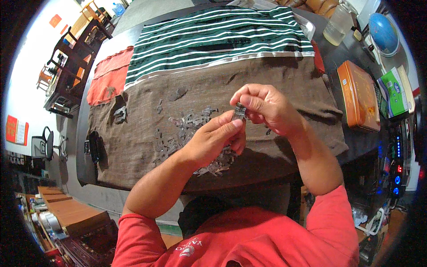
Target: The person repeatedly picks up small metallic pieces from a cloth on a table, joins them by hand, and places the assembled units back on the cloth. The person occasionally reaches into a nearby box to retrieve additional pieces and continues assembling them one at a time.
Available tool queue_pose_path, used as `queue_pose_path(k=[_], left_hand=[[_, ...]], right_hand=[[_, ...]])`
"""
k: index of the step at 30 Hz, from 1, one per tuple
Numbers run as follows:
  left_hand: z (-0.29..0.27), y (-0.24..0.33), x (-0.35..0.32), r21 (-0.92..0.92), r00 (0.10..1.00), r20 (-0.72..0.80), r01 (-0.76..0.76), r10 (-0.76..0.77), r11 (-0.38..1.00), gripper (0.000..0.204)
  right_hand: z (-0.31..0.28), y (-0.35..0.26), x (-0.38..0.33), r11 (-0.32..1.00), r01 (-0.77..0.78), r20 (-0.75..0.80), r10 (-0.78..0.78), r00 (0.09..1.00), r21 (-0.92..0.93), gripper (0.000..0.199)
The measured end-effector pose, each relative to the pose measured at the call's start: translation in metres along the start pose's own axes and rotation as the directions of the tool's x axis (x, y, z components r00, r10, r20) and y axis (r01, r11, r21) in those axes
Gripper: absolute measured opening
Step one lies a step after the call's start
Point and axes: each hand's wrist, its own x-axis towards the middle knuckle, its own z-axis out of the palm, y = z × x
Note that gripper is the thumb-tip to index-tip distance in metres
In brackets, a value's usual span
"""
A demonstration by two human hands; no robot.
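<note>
Lettered shirt [262, 238], dark piece [239, 111] in hands [219, 137] [270, 109]

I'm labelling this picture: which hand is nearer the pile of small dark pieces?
Left. The left hand is over the right part of the pile; the right hand is off to its right.

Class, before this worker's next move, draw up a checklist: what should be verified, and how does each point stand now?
1. Left hand grips the small grey piece: ok, between thumb and fingers.
2. Right hand is at the piece: ok, its fingers meet the upper end.
3. Right-hand pinch is firm: cannot tell.
4. Heap of loose grey pieces is close by: ok, scattered around and beyond the left hand.
5. Brown cloth lies flat: not ok, creased toward the right.
6. Orange box is clear of both hands: ok, off to the right.
</note>
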Motion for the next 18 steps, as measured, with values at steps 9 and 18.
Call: queue_pose_path(k=[9,18], left_hand=[[0.0013,0.0,-0.0015,0.195,0.999,0.033,-0.009,0.003,0.981,0.029],[0.0015,0.0032,0.0024,0.468,0.973,-0.228,0.067,0.048,0.881,0.026]], right_hand=[[-0.0015,0.0009,0.0012,0.999,-0.032,0.042,0.032,0.999,-0.004,0.021],[0.0011,-0.0013,0.0016,0.989,0.023,-0.043,-0.03,0.999,-0.147,0.019]])
